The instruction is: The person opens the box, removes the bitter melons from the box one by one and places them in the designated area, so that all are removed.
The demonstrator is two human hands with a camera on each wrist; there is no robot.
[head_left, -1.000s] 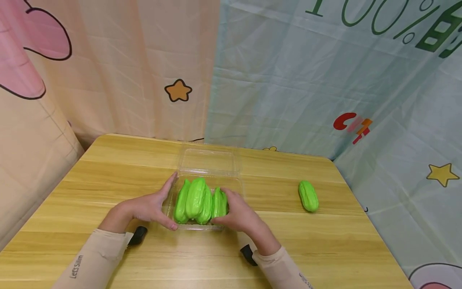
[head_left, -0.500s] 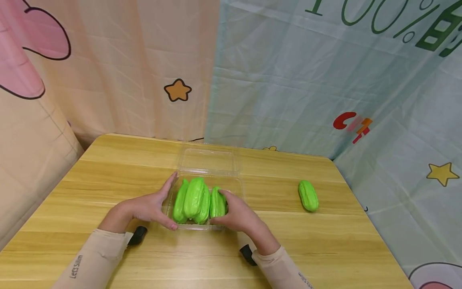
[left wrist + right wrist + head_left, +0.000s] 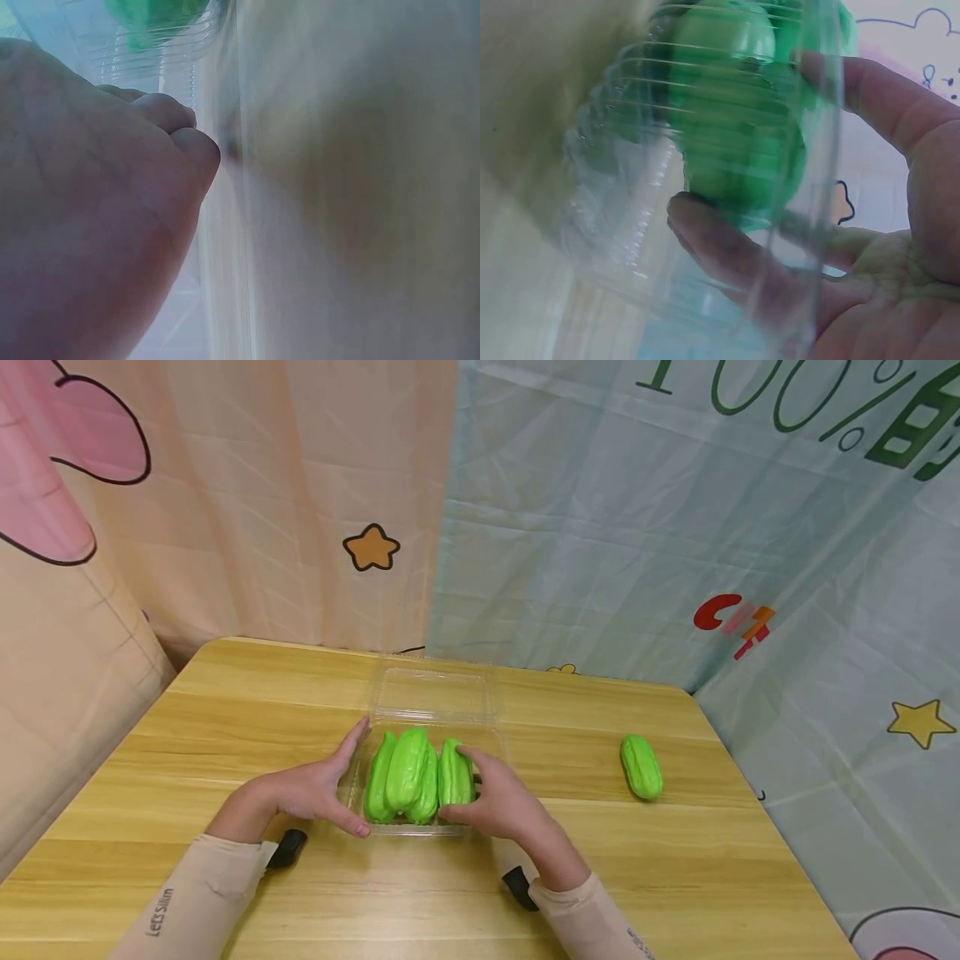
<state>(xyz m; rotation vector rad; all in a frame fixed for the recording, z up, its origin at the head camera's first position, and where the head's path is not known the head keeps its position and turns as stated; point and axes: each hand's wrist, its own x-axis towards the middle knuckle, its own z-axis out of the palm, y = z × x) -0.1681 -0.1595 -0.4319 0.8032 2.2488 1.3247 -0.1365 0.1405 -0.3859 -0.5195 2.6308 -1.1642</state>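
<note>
A clear plastic clamshell box (image 3: 420, 832) lies on the table with its lid (image 3: 431, 693) folded back. Several green, ridged star fruit (image 3: 406, 768) lie side by side in its left and middle part. My right hand (image 3: 506, 797) reaches in from the right and pinches the rightmost star fruit (image 3: 455, 774) between thumb and fingers. Through the clear wall, the right wrist view has this star fruit (image 3: 735, 127) between the digits. Along the box's left side, my left hand (image 3: 315, 789) spreads its fingers and thumb, the thumb by the near left corner.
One more star fruit (image 3: 641, 767) lies alone on the wooden table (image 3: 720, 860), to the right of the box. Printed curtains (image 3: 570, 527) hang behind the table and along its sides. Black wrist cameras (image 3: 287, 849) sit near both sleeve cuffs.
The star fruit in my right hand has shifted slightly away from me and stands straighter, while the others have barely moved. My left hand has stayed in place.
</note>
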